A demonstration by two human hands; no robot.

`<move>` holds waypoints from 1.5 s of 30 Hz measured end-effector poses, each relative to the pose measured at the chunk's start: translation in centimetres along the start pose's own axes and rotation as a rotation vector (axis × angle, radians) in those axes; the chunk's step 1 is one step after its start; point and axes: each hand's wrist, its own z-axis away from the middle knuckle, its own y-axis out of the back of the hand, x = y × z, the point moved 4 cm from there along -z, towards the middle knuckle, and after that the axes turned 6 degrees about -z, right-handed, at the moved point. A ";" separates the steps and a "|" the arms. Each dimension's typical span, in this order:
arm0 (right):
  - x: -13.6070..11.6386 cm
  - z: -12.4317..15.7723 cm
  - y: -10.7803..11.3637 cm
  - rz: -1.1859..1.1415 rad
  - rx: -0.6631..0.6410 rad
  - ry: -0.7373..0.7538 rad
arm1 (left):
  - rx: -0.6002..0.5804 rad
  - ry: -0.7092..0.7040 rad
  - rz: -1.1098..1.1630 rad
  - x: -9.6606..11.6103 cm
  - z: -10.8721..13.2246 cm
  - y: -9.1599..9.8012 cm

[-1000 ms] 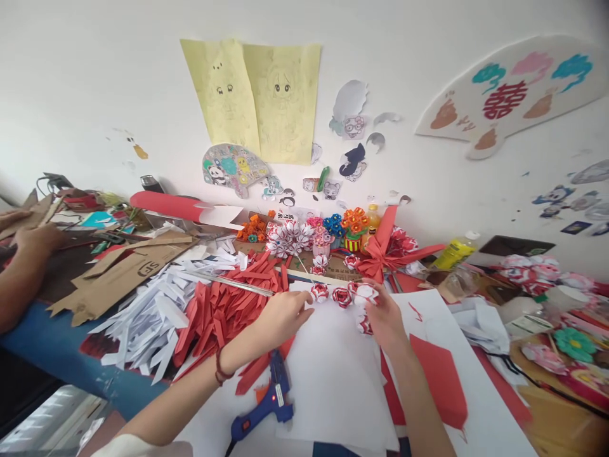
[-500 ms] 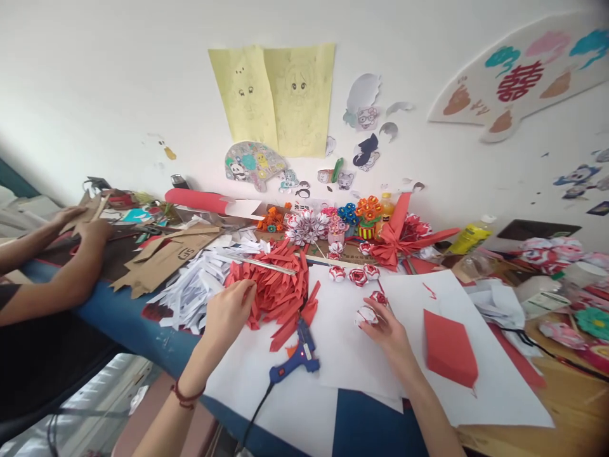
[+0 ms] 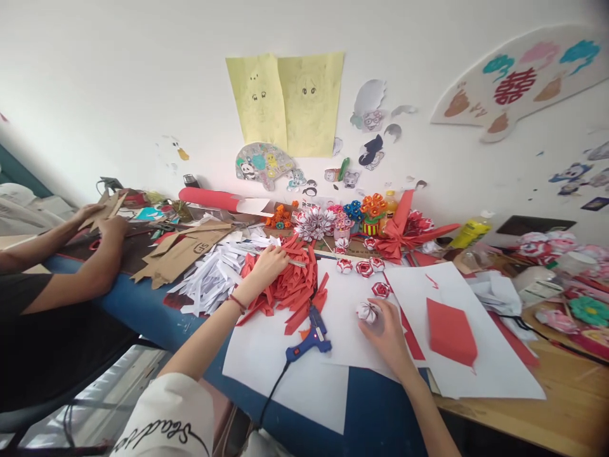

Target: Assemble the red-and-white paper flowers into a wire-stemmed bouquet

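Note:
My left hand (image 3: 270,265) reaches over the pile of red paper strips (image 3: 301,279). Its fingers are closed around thin silvery sticks (image 3: 297,262) lying on that pile; how many it grips is hidden. Between the thumb and fingers of my right hand (image 3: 387,327) is a small white folded-paper flower (image 3: 366,311), just above the white paper sheet (image 3: 340,346). Beyond this hand, a red-and-white paper flower (image 3: 380,289) lies on the sheet, with several more behind it. A blue hot glue gun (image 3: 311,336) rests between my hands, its small light lit.
White paper strips (image 3: 209,276) and brown cardboard (image 3: 183,254) lie left. A co-worker's hands (image 3: 107,219) hold cardboard at the far left. Finished flowers (image 3: 314,223) stand along the wall. A red paper stack (image 3: 451,333) lies right. The glue gun's cord (image 3: 273,393) hangs over the front edge.
My left hand has moved forward and right onto the silvery sticks. My right hand has drawn the white flower away from the red-and-white one. The whole view has shifted slightly.

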 end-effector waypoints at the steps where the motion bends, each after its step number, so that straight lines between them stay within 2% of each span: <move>1: -0.7 0.2 0.2 0.031 0.036 0.029 | -0.003 -0.021 -0.002 0.0 -0.2 -0.3; 4: -3.1 1.0 0.1 0.067 0.115 0.066 | -0.014 -0.067 -0.010 -0.1 -0.3 -0.9; 9: -6.6 1.9 -3.5 -0.019 -0.065 0.106 | -0.032 -0.113 -0.022 -0.1 -0.1 -1.4; 13: -6.8 1.8 -5.2 -0.058 -0.099 0.097 | -0.042 -0.133 -0.022 -0.3 0.1 -1.7; 17: -5.9 1.5 -5.0 -0.077 -0.108 0.044 | -0.033 -0.161 -0.002 -0.5 0.1 -1.5; 22: -4.6 2.0 -4.2 -0.063 -0.086 -0.033 | 0.019 -0.164 0.025 -0.8 -0.1 0.1; 27: -5.0 1.8 -3.9 -0.076 -0.039 -0.042 | 0.144 -0.223 0.070 -0.6 1.0 3.6; 30: -6.4 1.4 -4.4 -0.204 -0.038 -0.069 | 0.275 -0.344 0.096 1.5 3.0 6.1; 31: -6.9 1.3 -4.9 -0.273 -0.070 -0.103 | 0.376 -0.427 0.095 2.8 3.8 6.9; 33: -8.0 1.1 -5.7 -0.398 -0.127 -0.165 | 0.849 -0.693 -0.101 6.0 6.1 8.7; 35: -9.1 0.6 -5.9 -0.400 -0.055 -0.143 | 1.052 -0.768 -0.093 8.5 7.2 9.1; 38: -10.8 -0.3 -5.4 -0.258 0.062 0.046 | 1.126 -0.860 -0.024 11.5 7.5 8.9; 41: -11.7 -0.6 -4.9 -0.218 0.082 0.239 | 1.078 -0.925 -0.037 13.5 7.3 8.7; 43: -11.5 -0.4 -4.3 -0.244 0.122 0.270 | 1.017 -0.925 -0.026 14.1 7.3 9.0; 45: -10.7 0.0 -4.0 -0.333 0.107 0.153 | 0.975 -0.892 0.003 14.4 7.5 9.2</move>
